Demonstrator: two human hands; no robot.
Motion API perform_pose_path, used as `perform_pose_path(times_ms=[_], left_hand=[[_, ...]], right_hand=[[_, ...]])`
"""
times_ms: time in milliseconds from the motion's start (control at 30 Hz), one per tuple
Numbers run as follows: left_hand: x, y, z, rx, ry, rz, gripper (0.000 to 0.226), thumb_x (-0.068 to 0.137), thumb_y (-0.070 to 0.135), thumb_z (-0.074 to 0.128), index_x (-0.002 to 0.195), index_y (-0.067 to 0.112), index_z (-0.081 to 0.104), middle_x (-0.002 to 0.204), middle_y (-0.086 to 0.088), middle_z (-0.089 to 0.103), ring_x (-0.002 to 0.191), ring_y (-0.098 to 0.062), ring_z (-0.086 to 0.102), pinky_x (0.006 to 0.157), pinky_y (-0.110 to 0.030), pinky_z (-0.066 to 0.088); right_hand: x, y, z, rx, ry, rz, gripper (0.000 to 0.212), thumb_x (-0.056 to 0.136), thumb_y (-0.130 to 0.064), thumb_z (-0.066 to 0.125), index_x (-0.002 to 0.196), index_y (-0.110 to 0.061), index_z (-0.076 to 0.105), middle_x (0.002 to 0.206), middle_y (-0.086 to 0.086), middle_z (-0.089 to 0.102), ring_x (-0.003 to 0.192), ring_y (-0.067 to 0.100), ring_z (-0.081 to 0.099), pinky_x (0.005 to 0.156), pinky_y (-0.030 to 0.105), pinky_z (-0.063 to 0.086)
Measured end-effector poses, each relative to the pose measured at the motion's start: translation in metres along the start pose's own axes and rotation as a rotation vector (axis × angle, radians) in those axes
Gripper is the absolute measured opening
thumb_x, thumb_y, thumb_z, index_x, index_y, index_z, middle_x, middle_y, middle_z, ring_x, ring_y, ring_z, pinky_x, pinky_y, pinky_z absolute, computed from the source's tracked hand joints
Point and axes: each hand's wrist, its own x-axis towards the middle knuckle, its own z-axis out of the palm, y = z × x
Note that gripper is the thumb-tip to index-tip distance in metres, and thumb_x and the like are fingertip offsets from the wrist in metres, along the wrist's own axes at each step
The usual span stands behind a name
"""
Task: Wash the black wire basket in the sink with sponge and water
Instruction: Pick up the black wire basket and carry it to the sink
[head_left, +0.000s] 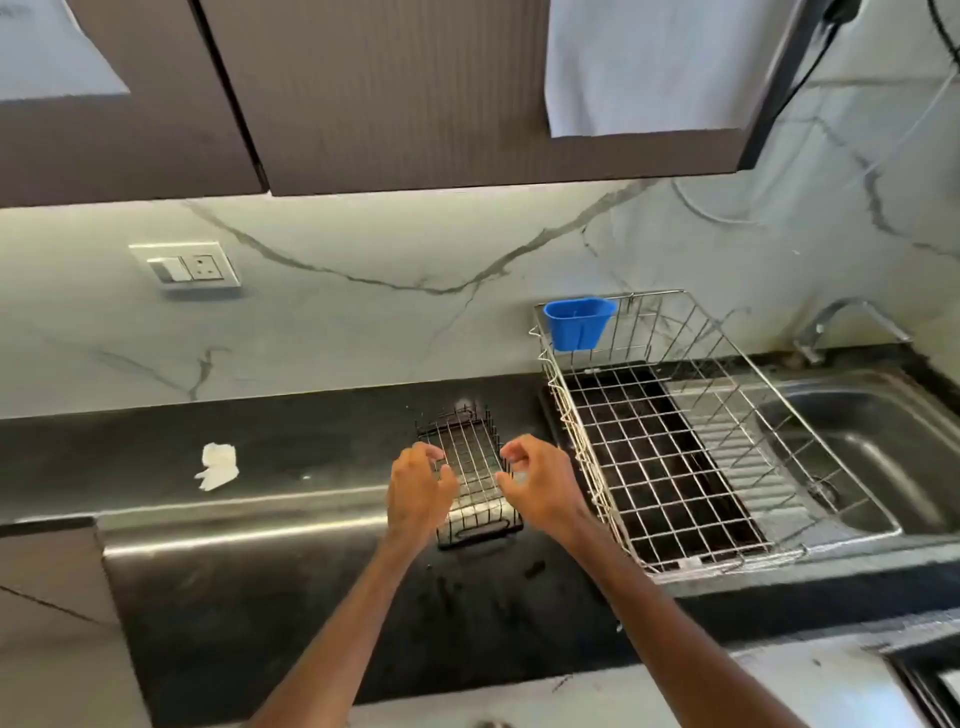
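Two dark brown wall cabinets (389, 93) hang over a white marble-patterned wall (363, 322), and one white cloth (644, 67) hangs in front of the right cabinet. Below runs one black counter (311, 447). One steel sink (852, 415) is set into its right end, with one tap (841, 325) behind it. One large steel wire rack (654, 457) sits partly on the counter and partly over the sink's left side.

The one black wire basket (470, 457) stands upright on the counter, just left of the rack and outside the sink.

Two bare hands reach to it, one at each long side. The left hand (418, 491) has its fingers curled at the left rim, and the right hand (543, 486) has its fingers curled at the right rim. Blur hides whether either one actually grips the wire.

One blue cup (579, 322) hangs on the rack's far left corner. One socket plate (187, 265) is on the wall at left. One crumpled white paper (218, 465) lies on the counter, well left of the basket.
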Motion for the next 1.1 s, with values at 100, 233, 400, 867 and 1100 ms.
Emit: perform_pose_path(times_ms=[100,233,400,867,1100], left_hand=[[0.014,-0.023,0.008,0.024,-0.125,-0.126,0.045,0.096,0.029,0.067,0.132,0.005,0.055,0.131,-0.013,0.06,0.12,-0.028,0.056,0.1,-0.037,0.046],[0.034,-0.049,0.029,0.04,-0.332,-0.302,0.081,0.095,0.05,0.067,0.147,-0.004,0.037,0.143,-0.02,0.052,0.13,-0.036,0.054,0.101,-0.04,0.047],[0.06,-0.069,0.055,-0.033,-0.463,-0.387,0.09,0.094,0.057,0.066,0.157,0.003,0.029,0.154,-0.02,0.047,0.133,-0.036,0.054,0.109,-0.043,0.049],[0.062,-0.064,0.044,-0.563,-0.458,-0.539,0.034,0.087,0.002,0.081,0.112,0.012,0.06,0.113,-0.022,0.069,0.089,-0.025,0.075,0.069,-0.039,0.065],[0.03,-0.043,-0.01,-0.53,-0.388,-0.325,0.046,0.088,0.01,0.081,0.128,0.013,0.06,0.119,-0.007,0.063,0.087,-0.017,0.077,0.076,-0.046,0.066]], right_hand=[[0.004,0.004,0.032,0.012,-0.073,0.19,0.054,0.088,-0.031,0.074,0.133,-0.009,0.055,0.131,0.005,0.062,0.12,0.018,0.058,0.102,0.029,0.048],[0.013,0.026,0.062,0.108,-0.068,0.41,0.07,0.087,-0.035,0.075,0.142,-0.005,0.044,0.142,0.01,0.052,0.129,0.022,0.052,0.106,0.029,0.042],[0.036,0.056,0.086,0.242,-0.078,0.593,0.085,0.087,-0.047,0.074,0.151,-0.005,0.035,0.152,0.011,0.045,0.138,0.025,0.045,0.111,0.032,0.039],[0.051,0.063,0.098,0.456,-0.076,0.716,0.024,0.082,-0.031,0.081,0.1,-0.026,0.066,0.104,-0.007,0.061,0.098,0.009,0.058,0.073,0.02,0.042],[0.014,0.028,0.075,0.492,0.038,0.576,0.02,0.078,-0.034,0.084,0.091,-0.031,0.069,0.099,-0.013,0.066,0.098,0.006,0.058,0.08,0.02,0.046]])
